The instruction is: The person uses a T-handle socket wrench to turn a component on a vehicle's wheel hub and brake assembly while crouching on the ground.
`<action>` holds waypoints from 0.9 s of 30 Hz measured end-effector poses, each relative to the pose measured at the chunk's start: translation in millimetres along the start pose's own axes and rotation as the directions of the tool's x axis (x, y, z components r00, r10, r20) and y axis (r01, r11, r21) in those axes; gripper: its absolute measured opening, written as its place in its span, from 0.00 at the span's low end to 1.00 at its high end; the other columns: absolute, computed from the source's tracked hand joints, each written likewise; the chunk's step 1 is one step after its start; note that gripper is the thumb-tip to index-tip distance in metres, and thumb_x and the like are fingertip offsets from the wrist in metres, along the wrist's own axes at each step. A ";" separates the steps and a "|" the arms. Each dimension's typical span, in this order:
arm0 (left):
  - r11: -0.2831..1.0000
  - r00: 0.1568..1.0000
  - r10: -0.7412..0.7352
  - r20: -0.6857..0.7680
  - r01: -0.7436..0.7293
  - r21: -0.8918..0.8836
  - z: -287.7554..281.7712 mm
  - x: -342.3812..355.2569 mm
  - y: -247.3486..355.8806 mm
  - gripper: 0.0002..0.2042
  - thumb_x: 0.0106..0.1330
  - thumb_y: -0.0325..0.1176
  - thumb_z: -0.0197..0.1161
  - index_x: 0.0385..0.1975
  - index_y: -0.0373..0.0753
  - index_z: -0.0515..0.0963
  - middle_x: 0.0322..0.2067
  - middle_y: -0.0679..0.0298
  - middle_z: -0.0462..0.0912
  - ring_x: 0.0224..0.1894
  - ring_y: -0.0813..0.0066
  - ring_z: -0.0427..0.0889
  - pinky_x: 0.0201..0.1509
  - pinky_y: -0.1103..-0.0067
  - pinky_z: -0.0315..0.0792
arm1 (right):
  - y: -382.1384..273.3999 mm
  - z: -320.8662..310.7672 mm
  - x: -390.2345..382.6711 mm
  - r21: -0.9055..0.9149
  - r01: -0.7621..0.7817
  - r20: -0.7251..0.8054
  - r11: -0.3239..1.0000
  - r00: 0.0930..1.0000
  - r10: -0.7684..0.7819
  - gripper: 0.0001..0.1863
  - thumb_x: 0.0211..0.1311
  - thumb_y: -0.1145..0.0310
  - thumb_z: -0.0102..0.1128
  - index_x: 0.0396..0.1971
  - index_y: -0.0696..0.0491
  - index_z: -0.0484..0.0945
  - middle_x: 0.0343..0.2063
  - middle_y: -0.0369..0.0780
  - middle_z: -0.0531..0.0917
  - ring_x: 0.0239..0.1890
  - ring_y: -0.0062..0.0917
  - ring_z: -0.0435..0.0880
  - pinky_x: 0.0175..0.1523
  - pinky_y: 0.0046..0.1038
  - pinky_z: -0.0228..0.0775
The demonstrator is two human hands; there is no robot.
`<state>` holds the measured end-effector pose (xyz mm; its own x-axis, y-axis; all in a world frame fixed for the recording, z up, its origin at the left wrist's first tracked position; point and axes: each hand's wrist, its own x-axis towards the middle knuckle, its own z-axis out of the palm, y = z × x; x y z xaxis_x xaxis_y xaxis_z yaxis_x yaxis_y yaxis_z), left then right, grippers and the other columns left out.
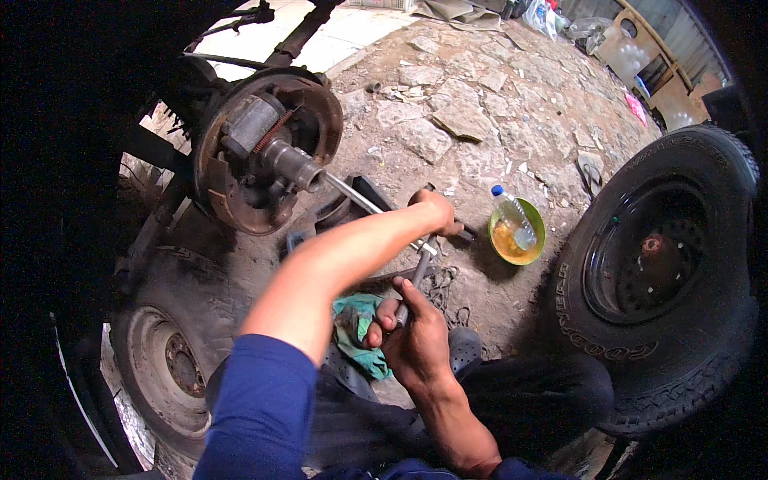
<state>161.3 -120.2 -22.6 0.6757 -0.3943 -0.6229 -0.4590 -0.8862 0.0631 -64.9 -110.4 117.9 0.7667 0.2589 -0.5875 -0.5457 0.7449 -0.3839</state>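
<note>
A long silver bar [354, 194] runs from the end of the bare metal hub spindle [294, 164] toward me and passes behind my left forearm. Its near end crosses a dark grey bar handle [419, 274], like a T-handle wrench. My right hand [416, 332] is closed round the lower end of that handle, thumb along it. Farther off, my left hand [434, 210] looks closed at the handle's upper end; its fingers are partly hidden. Round the spindle, the open drum brake [316, 112] shows its rusty shoes and a reddish spring [276, 130].
A green bowl [538, 254] with brownish liquid holds a clear bottle [514, 216], blue cap up. A big tyre [664, 280] stands at right; another wheel [172, 360] is at lower left. A teal cloth [362, 336] lies by my shoe [464, 350]. Broken stone slabs [464, 120] cover the ground beyond.
</note>
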 end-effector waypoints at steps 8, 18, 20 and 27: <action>0.731 0.648 0.663 -0.376 -0.668 0.139 -20.4 -128.5 -72.5 0.34 0.41 0.35 0.67 0.57 0.50 0.71 0.49 0.58 0.79 0.55 0.54 0.75 0.61 0.57 0.65 | -25.0 -19.2 12.8 -0.185 -0.045 0.067 0.982 0.996 0.058 0.23 0.72 0.53 0.41 0.31 0.60 0.71 0.18 0.44 0.78 0.15 0.31 0.78 0.21 0.29 0.72; 0.858 0.482 0.402 -0.778 -0.494 0.137 37.0 -130.9 -39.3 0.13 0.51 0.47 0.68 0.33 0.49 0.82 0.40 0.67 0.83 0.41 0.67 0.83 0.46 0.70 0.74 | -66.8 -73.4 60.4 -0.933 0.068 -0.042 0.354 0.955 -0.294 0.35 0.71 0.41 0.35 0.26 0.59 0.77 0.18 0.43 0.79 0.19 0.25 0.76 0.27 0.28 0.66; 0.844 0.431 0.346 -0.833 -0.531 0.076 37.9 -136.2 -34.8 0.13 0.54 0.50 0.67 0.29 0.47 0.83 0.36 0.66 0.85 0.38 0.65 0.84 0.44 0.70 0.75 | -94.5 -81.7 74.1 -0.902 0.039 -0.125 0.429 0.929 -0.348 0.33 0.73 0.45 0.37 0.31 0.61 0.80 0.27 0.47 0.84 0.36 0.29 0.82 0.42 0.31 0.72; 0.767 0.251 0.301 -0.920 -0.637 0.077 32.9 -138.9 -23.2 0.18 0.57 0.53 0.64 0.27 0.43 0.83 0.34 0.64 0.86 0.38 0.64 0.85 0.45 0.69 0.75 | -50.3 -159.1 220.4 -0.580 0.788 0.471 0.208 0.532 -0.704 0.15 0.68 0.63 0.46 0.47 0.56 0.73 0.46 0.44 0.78 0.50 0.29 0.75 0.58 0.31 0.64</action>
<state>59.1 -36.9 36.8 0.5624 -0.5894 0.5800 -0.8268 -0.4095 0.3856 77.7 -188.6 -105.6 0.9513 -0.0968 0.2928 0.2943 0.0016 -0.9557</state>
